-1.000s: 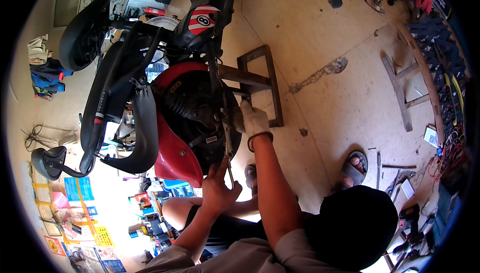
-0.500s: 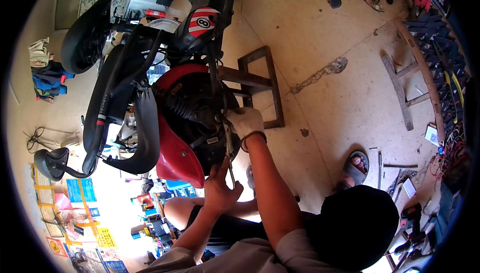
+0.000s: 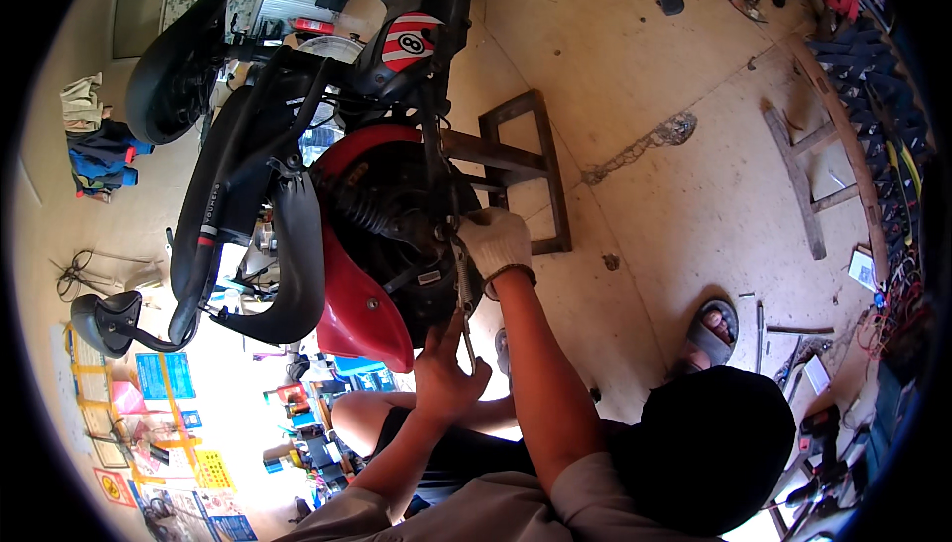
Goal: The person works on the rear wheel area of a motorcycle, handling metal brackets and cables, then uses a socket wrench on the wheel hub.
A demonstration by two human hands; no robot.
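A dark motor scooter (image 3: 238, 185) with red bodywork (image 3: 359, 316) lies tipped in front of me. In my bare left hand (image 3: 446, 375) is a slim silver metal rod (image 3: 468, 344), its fingers closed round it below a coil spring (image 3: 461, 274). The rod's upper end meets the spring's lower end. My right hand (image 3: 498, 242), in a white glove, is closed at the spring's upper part, beside a metal bolt on the dark frame. Its fingertips are partly hidden, so its exact grip is hard to make out. Black ribbed rubber (image 3: 382, 220) sits left of the hands.
A wooden stool (image 3: 540, 170) stands behind the right hand. Another wooden frame (image 3: 793, 180) leans at the right, near heaped cables (image 3: 878, 324). Several tools lie by my sandalled foot (image 3: 712, 332). Shelved parts (image 3: 317, 443) and wall posters (image 3: 164, 378) fill the lower left.
The whole view has shifted slightly, so the scooter and hands sit a little further right. Both hands keep their places at the spring and the rod.
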